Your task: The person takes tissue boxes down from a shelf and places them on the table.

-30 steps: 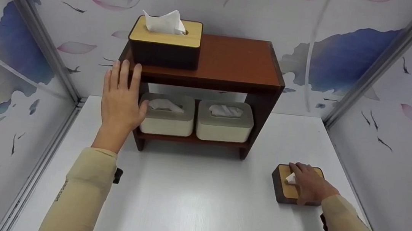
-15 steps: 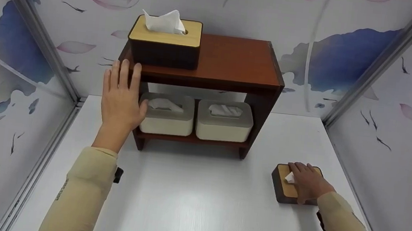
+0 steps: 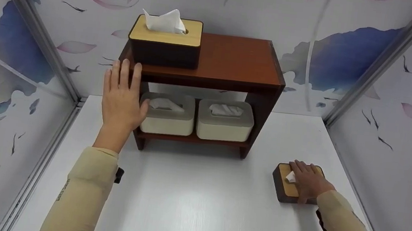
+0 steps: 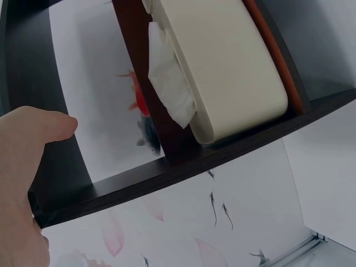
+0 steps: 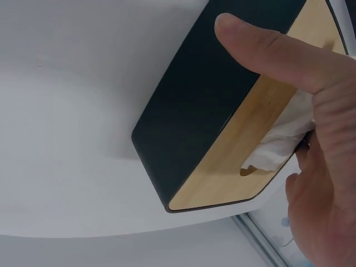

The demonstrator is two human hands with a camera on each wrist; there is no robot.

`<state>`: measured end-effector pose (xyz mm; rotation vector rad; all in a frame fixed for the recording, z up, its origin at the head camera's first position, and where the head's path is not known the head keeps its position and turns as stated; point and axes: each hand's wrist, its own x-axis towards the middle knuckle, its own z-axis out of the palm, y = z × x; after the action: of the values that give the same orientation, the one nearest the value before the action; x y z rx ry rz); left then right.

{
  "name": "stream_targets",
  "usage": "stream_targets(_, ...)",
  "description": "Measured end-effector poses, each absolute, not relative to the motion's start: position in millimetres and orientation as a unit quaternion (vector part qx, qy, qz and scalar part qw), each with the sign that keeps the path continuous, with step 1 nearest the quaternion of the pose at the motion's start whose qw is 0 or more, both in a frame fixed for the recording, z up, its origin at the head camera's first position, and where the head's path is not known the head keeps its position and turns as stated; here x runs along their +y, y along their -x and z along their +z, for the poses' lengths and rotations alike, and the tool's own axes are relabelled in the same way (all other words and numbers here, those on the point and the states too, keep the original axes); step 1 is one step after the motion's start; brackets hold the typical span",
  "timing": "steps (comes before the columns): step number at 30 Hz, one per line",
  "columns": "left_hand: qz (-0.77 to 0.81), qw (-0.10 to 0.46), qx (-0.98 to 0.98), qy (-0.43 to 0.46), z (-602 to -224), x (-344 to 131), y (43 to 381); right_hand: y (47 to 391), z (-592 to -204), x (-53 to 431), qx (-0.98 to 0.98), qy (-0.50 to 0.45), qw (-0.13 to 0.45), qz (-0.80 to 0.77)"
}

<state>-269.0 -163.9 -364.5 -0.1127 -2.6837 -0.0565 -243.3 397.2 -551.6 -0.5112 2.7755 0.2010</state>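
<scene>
My left hand [image 3: 122, 104] lies with straight fingers against the upper left corner of a reddish-brown wooden shelf [image 3: 239, 57], thumb held out to the side. In the left wrist view, the thumb [image 4: 55, 125] stands over the dark side board. At the right of the table, my right hand [image 3: 310, 184] grips a small dark tissue box [image 3: 283, 186] with a light wood lid from above. The right wrist view shows the thumb [image 5: 261, 50] along the black side of the box, the palm over the lid and the white tissue [image 5: 278, 142]. The other fingers are partly hidden.
Another dark, wood-lidded tissue box [image 3: 164, 53] stands on the shelf top at left. Two cream tissue boxes with grey lids, one left [image 3: 166, 124] and one right [image 3: 223, 130], sit side by side on the lower board. Printed wall panels enclose the white table [image 3: 189, 205].
My right wrist and forearm have shifted slightly left while the hand keeps its hold. The left hand, shelf and tissue boxes have stayed in place.
</scene>
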Motion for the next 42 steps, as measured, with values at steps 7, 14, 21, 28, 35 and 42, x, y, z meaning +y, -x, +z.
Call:
stream_targets(7,-0.020,0.230,-0.972,0.044,-365,-164,269,245,-524,389,0.970,0.140,0.198,-0.001)
stream_targets(14,-0.021,0.241,-0.969,0.048,-365,-165,268,254,-504,382,0.969,0.159,0.188,-0.030)
stream_targets(21,-0.027,0.241,-0.969,0.049,-365,-165,268,258,-493,357,0.967,0.161,0.198,-0.015)
stream_targets(28,-0.032,0.245,-0.968,0.051,-367,-165,269,256,-487,319,0.962,0.218,0.163,0.006)
stream_targets(35,-0.032,0.247,-0.967,0.051,-367,-165,269,251,-480,280,0.949,0.263,0.174,-0.011)
stream_targets(42,-0.028,0.233,-0.971,0.046,-367,-164,269,248,-470,245,0.937,0.293,0.186,-0.018)
